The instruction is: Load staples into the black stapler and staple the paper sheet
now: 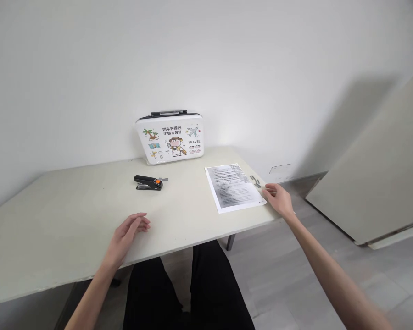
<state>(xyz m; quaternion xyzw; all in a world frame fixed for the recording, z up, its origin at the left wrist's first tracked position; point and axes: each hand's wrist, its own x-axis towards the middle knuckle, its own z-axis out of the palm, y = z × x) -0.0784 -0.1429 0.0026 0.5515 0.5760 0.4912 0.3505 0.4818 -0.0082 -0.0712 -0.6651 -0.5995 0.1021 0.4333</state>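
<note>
My left hand (126, 236) rests on the table near its front edge, fingers loosely curved and apart, holding nothing. In front of it lies a black stapler (147, 183) with an orange part, and a small grey staple strip sticks out at its right end. At the table's right edge my right hand (278, 199) reaches in with thumb and fingers apart. Its fingertips are close beside several grey staple strips (254, 180); whether they touch one I cannot tell. A printed sheet of paper (234, 188) lies flat just left of that hand.
A white case (172, 140) with cartoon pictures and a black handle stands upright against the wall at the back of the table (72, 206). A large pale panel (375, 169) stands on the grey floor to the right. My legs are under the front edge.
</note>
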